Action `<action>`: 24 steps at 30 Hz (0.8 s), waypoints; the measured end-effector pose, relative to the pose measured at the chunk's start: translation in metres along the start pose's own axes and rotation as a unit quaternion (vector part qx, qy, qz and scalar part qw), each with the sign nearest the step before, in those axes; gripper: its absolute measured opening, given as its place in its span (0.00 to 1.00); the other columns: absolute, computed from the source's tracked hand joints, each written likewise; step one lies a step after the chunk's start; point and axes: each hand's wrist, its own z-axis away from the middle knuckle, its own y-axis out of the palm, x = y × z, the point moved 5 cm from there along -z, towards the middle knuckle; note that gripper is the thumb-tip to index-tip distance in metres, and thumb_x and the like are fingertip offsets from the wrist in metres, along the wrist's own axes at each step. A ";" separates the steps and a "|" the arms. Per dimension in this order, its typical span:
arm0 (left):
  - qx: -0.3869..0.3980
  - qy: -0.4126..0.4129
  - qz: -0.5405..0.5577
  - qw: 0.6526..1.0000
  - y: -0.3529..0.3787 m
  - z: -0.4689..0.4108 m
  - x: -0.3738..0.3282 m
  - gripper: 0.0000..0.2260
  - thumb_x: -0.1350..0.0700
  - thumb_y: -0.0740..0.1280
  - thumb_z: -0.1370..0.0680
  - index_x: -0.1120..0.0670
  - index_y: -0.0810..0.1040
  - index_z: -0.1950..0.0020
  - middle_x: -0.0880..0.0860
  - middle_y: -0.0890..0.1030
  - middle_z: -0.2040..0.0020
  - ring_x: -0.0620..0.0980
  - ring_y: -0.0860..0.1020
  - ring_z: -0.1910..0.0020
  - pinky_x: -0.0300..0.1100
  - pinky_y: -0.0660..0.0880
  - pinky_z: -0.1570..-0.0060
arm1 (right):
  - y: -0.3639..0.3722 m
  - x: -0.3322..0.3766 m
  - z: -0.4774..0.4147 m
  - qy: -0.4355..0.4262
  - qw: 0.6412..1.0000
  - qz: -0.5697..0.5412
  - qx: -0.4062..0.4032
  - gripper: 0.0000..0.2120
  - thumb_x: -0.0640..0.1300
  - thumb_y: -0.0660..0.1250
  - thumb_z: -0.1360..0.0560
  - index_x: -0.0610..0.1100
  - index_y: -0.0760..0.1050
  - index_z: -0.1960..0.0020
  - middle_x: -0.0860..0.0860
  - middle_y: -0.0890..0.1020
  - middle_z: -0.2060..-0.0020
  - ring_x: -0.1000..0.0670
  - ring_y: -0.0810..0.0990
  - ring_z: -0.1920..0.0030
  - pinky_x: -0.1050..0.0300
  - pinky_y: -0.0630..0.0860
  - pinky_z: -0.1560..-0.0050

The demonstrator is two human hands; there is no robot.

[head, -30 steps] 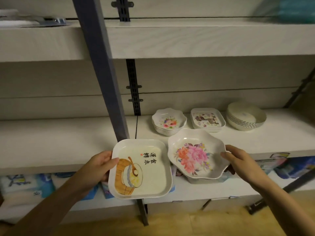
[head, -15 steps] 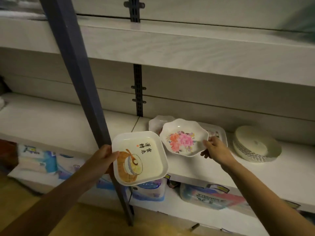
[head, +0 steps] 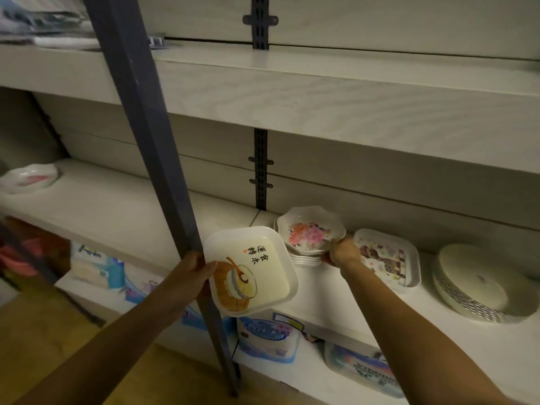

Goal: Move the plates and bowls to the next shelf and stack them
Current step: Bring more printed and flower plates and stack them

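shelf [head: 122, 217]: long pale board, split by the grey upright post [head: 163, 176]; the bay left of the post is nearly bare, the bay right of it carries all the stacks
round bowl stack [head: 479, 290]: farthest right of the post, resting on the shelf, tipped toward the onlooker
patterned square stack [head: 388, 258]: right of the post, between the round stack and the flower stack
flower stack [head: 304, 258]: just right of the post, near the back wall
lone flower plate [head: 29, 178]: far left of the post, blurred, the only dish in that bay
square plate [head: 251, 270]: in front of the post's right side, off the shelf, face tilted up, one corner toward the post, sides near equal so no real long axis
flower bowl [head: 311, 232]: over the flower stack, touching or just above, cannot tell; scalloped, face up, slightly wider across than deep
left hand [head: 193, 270]: fingers clamped on the square plate's left edge, thumb on top; hand overlaps the post
right hand [head: 342, 254]: fingers clamped on the flower bowl's right rim
key relation: the target bay lies left of the post; the left hand is nearer it, but the post stands between plate and bay, so the plate likely has to pass in front of it
risk: a plate corner may clip the post
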 end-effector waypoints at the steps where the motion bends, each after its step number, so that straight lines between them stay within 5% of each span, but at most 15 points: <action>1: 0.000 -0.001 -0.002 1.000 0.000 -0.001 0.001 0.04 0.57 0.58 0.20 0.49 0.69 0.54 0.49 0.76 0.56 0.50 0.75 0.51 0.46 0.74 0.50 | -0.002 0.010 0.014 0.002 1.000 0.010 -0.002 0.24 0.52 0.61 0.26 0.38 0.70 0.37 0.38 0.79 0.43 0.35 0.79 0.46 0.41 0.78 0.45; 5: 0.012 0.006 -0.003 1.000 0.002 0.000 0.003 0.06 0.57 0.58 0.20 0.47 0.68 0.56 0.48 0.76 0.56 0.49 0.76 0.54 0.46 0.74 0.50 | -0.005 0.023 0.034 0.016 0.998 0.064 -0.017 0.25 0.51 0.60 0.23 0.33 0.68 0.35 0.36 0.78 0.41 0.37 0.78 0.42 0.44 0.75 0.41; 14: 0.037 0.018 -0.010 0.999 0.007 -0.003 0.005 0.03 0.57 0.58 0.21 0.50 0.69 0.53 0.50 0.77 0.54 0.52 0.76 0.50 0.47 0.75 0.49 | -0.005 0.021 0.052 -0.055 0.987 0.152 0.016 0.25 0.54 0.60 0.23 0.41 0.62 0.32 0.38 0.79 0.43 0.38 0.78 0.43 0.49 0.73 0.46; 19: 0.040 0.035 -0.037 0.998 0.029 -0.009 -0.003 0.02 0.57 0.58 0.20 0.52 0.67 0.48 0.48 0.76 0.58 0.42 0.75 0.61 0.35 0.72 0.66 | -0.034 0.014 0.074 -0.095 0.982 0.164 0.010 0.20 0.50 0.57 0.22 0.42 0.67 0.34 0.40 0.81 0.45 0.39 0.80 0.46 0.48 0.77 0.45; 24: 0.072 0.037 -0.056 0.995 0.061 -0.027 -0.005 0.06 0.57 0.58 0.20 0.55 0.68 0.44 0.49 0.78 0.57 0.45 0.78 0.60 0.38 0.75 0.63 | -0.080 0.006 0.114 -0.126 0.973 0.195 0.013 0.13 0.46 0.57 0.21 0.45 0.74 0.39 0.44 0.83 0.49 0.48 0.82 0.57 0.50 0.79 0.48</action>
